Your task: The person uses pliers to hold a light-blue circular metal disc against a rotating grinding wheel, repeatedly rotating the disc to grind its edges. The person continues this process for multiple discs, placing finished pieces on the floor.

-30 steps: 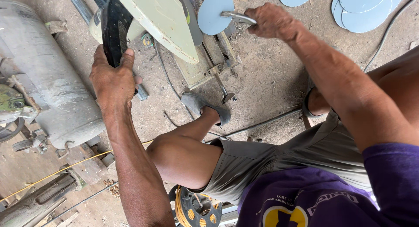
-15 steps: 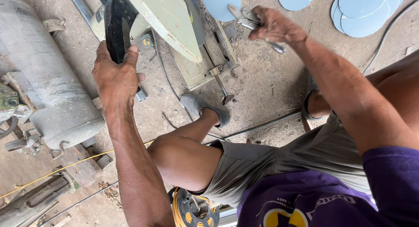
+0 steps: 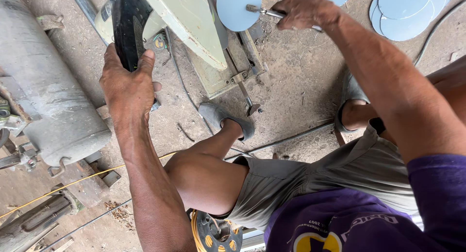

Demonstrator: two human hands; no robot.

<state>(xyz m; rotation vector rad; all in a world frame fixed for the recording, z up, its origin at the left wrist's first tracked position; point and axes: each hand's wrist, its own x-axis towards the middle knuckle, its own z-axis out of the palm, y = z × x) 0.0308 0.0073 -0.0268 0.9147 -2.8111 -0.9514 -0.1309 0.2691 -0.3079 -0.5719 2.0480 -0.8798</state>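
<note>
Head view. The left hand [image 3: 127,89] is closed around the black handle [image 3: 128,29] of a pale green machine [image 3: 187,24] that stands on the dirt floor [image 3: 296,87]; the fingers wrap the handle's lower end, thumb on one side. The right hand [image 3: 305,12] is closed on a metal clamping tool [image 3: 264,11], whose tip grips the edge of a light blue round disc [image 3: 238,8]. The disc is held upright just beside the machine's body, above its base plate [image 3: 228,72]. More blue discs [image 3: 405,12] lie stacked on the floor at upper right, well apart from the held one. A grey cylindrical tank [image 3: 43,87] lies to the left. The person's foot in a grey shoe [image 3: 225,118] rests near the base plate.
</note>
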